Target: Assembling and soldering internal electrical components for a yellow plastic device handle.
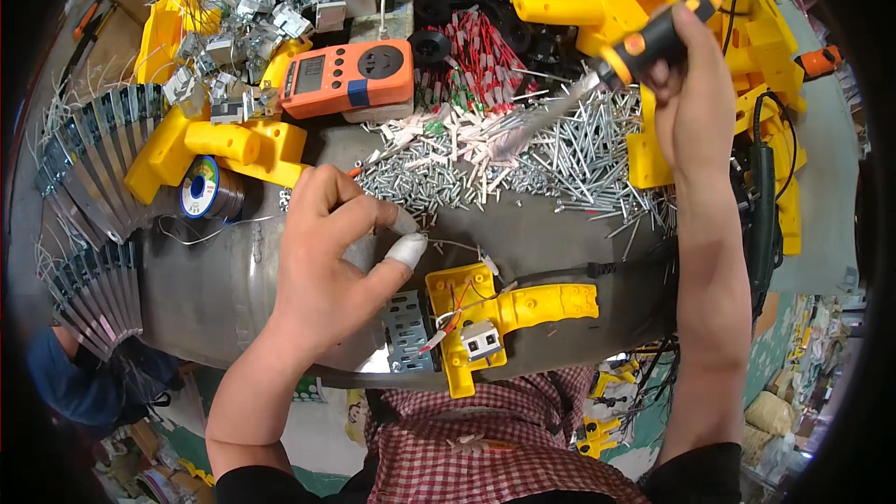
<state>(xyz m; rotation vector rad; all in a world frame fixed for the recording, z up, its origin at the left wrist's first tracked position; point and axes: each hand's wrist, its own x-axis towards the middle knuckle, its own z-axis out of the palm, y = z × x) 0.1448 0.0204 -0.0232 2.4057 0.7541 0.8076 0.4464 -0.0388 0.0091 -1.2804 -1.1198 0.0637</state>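
My left hand (322, 266) has white covers on its thumb and index fingertips. It pinches a thin wire (453, 244) that runs to an opened yellow plastic housing half (551, 301) at the table's near edge. Inside the housing sit a small white two-hole block (481, 343) and red, black and white leads. A black cable (560, 273) trails from it to the right. Raised at the upper right, my right hand (695, 98) grips a screwdriver (644, 45) with a black and yellow handle. Its shaft points down-left over piled screws (588, 149) and is smeared by motion.
An orange meter (347, 81) stands behind the screws, near red wired parts (481, 56). Yellow housings (597, 5) heap at the back right. A solder spool (211, 189) and fanned metal strips (107, 154) lie left. A perforated metal plate (408, 331) lies beside the opened housing.
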